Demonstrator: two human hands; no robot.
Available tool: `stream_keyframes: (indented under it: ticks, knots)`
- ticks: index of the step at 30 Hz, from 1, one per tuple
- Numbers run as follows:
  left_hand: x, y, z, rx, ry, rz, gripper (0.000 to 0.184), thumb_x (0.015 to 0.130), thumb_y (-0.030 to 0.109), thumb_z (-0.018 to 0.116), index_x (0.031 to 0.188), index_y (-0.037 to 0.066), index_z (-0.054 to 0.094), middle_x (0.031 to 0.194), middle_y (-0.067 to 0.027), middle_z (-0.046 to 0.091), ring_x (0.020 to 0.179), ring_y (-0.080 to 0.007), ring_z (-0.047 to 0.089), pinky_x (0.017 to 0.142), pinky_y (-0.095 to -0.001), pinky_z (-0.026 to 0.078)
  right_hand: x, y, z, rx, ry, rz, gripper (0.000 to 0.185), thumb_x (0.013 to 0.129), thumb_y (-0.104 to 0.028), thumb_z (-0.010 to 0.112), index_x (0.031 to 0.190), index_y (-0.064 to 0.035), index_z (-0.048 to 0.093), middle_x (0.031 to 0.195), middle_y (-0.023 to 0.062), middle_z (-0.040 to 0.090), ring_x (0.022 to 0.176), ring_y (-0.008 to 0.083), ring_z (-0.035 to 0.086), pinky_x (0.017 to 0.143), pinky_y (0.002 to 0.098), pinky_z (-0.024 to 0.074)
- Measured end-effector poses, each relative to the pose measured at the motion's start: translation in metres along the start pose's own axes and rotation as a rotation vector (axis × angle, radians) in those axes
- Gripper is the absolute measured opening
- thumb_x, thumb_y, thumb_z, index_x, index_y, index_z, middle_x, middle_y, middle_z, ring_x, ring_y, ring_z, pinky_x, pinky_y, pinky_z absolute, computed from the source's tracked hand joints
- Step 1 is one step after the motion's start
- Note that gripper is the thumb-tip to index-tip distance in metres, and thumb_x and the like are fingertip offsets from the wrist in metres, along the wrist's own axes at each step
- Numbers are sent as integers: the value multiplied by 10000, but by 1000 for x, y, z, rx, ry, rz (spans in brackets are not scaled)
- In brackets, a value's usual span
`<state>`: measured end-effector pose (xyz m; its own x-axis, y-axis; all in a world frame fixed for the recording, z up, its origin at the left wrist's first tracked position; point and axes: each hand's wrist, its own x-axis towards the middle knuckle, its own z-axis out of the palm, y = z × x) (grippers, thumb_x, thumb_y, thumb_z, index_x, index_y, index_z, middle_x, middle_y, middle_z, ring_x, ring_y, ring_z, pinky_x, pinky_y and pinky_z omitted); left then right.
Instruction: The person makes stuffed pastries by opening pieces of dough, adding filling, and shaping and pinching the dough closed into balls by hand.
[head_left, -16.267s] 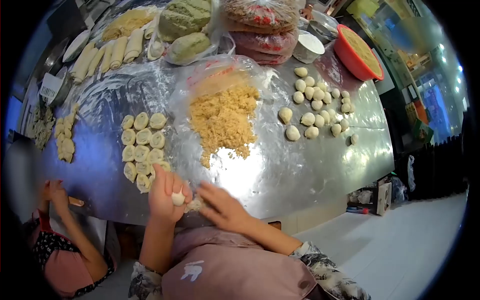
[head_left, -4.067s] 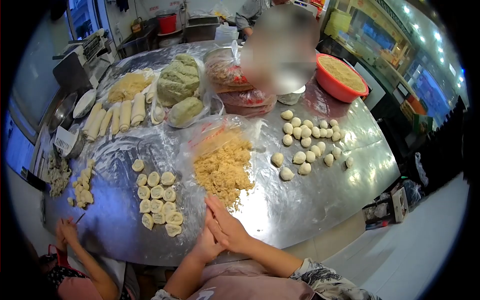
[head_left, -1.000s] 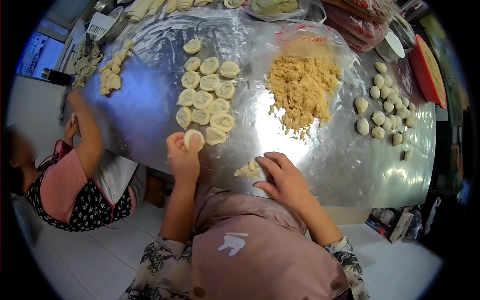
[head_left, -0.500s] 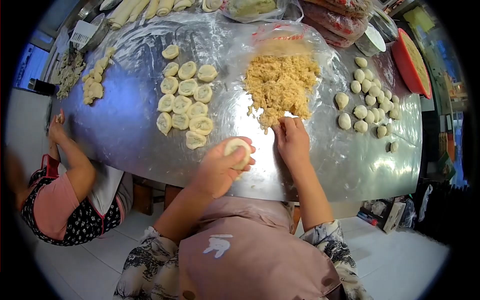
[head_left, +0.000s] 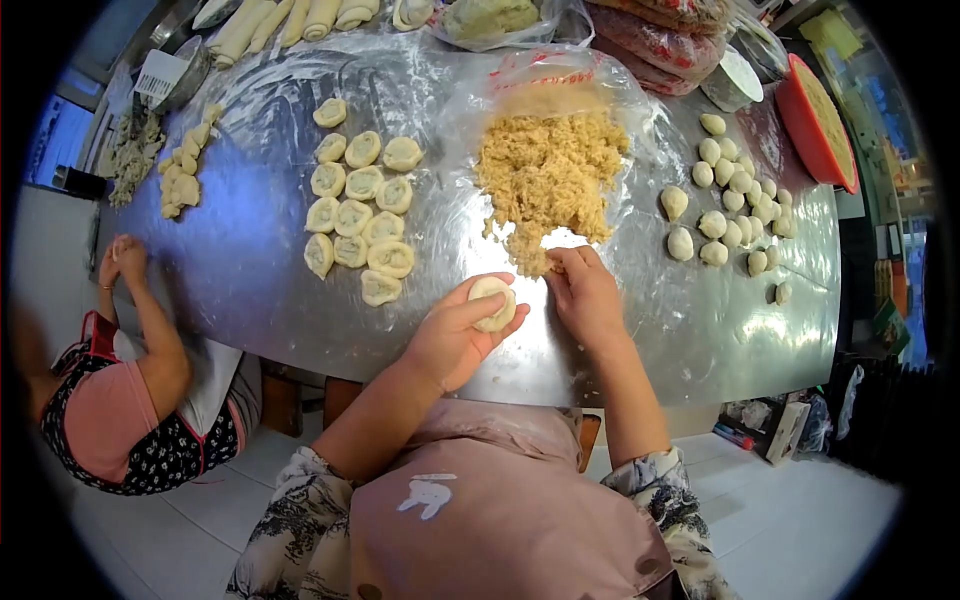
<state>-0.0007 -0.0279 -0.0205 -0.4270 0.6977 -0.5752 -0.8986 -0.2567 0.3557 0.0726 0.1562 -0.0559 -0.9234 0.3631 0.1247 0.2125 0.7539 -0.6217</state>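
Now the half-curled left hand [head_left: 452, 338] holds a dough round [head_left: 496, 287]; the right hand [head_left: 588, 300], fingers bent, touches crumbly mixture [head_left: 550, 165], its grip unclear.

right fingers [head_left: 570, 263] moved, now touching filling [head_left: 550, 175]

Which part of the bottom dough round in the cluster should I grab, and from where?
Probably pinch the dough round by its near edge, coming from the front: that side is free, while the next round crowds its far edge.
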Motion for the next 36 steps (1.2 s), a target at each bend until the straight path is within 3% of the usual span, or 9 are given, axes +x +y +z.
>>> stream_keyframes:
  ticks: [8, 11, 14, 19, 25, 31, 34, 35, 36]
  knots:
    - [11, -3, -1, 95, 1, 96, 296, 967, 115, 417, 1227, -25, 444, 1168, -148, 500, 1122, -273, 510, 973, -350, 435, 9, -21, -25, 231, -2, 208, 172, 803, -88, 671, 970, -51, 660, 843, 98, 618, 683, 195, 593, 655, 276, 483]
    - [30, -12, -4, -12, -66, 138, 326, 1002, 207, 353, 1228, -12, 438, 1171, -145, 499, 1136, -247, 491, 992, -371, 410, 5, -43, -30, 594, -67, 261, 188, 793, -61, 677, 981, -55, 666, 860, 64, 606, 728, 164, 597, 644, 265, 488]
    - [36, -17, 3, -52, -233, 164, 382, 1017, 287, 296, 1250, 8, 412, 1185, -132, 492, 1125, -223, 492, 1007, -384, 390, 3, -61, -22, 455, -32, 83, 180, 789, -57, 680, 968, -39, 665, 888, 75, 592, 770, 170, 599, 659, 275, 496]
    - [23, -14, 20, 164, -56, 190, 342, 996, 177, 406, 1293, 12, 364, 1211, -101, 474, 1142, -191, 469, 993, -352, 384, 1, -69, -19, 272, -39, -41, 368, 782, 3, 623, 1143, -49, 576, 950, 155, 609, 821, 324, 600, 710, 356, 510]
    - [24, -19, 19, 140, -87, 185, 354, 992, 169, 410, 1306, 13, 361, 1218, -103, 482, 1124, -195, 492, 1008, -351, 381, -8, -78, -17, 66, 83, -64, 374, 770, 1, 629, 1135, -70, 587, 917, 129, 640, 861, 299, 609, 737, 348, 502]
    - [18, 1, 9, 27, -259, 143, 380, 994, 189, 381, 1323, 3, 346, 1265, -118, 474, 1166, -221, 498, 999, -368, 410, -7, -67, -39, 391, 26, 71, 450, 766, -126, 699, 1184, -45, 551, 1055, 125, 623, 1046, 293, 561, 886, 366, 452]
    - [12, 7, 14, 3, -251, 38, 407, 998, 194, 362, 1353, 2, 319, 1302, -124, 456, 1209, -228, 473, 998, -371, 410, -2, -71, -44, 216, -9, -262, 600, 766, -226, 720, 1266, -14, 467, 1242, 166, 526, 1196, 355, 459, 995, 424, 369]
    - [8, 8, 20, 39, -247, 25, 424, 998, 187, 358, 1377, 6, 296, 1317, -117, 447, 1217, -231, 466, 999, -367, 405, -3, -67, -39, 172, -83, -312, 747, 754, -362, 722, 1317, 3, 394, 1350, 184, 421, 1276, 399, 360, 1049, 478, 290]
    - [8, 6, 20, 83, -241, 17, 424, 999, 190, 357, 1376, 6, 297, 1317, -115, 447, 1213, -231, 470, 995, -365, 407, -4, -66, -33, 134, -77, -322, 753, 751, -391, 712, 1311, 4, 399, 1337, 184, 434, 1267, 400, 372, 1042, 487, 296]
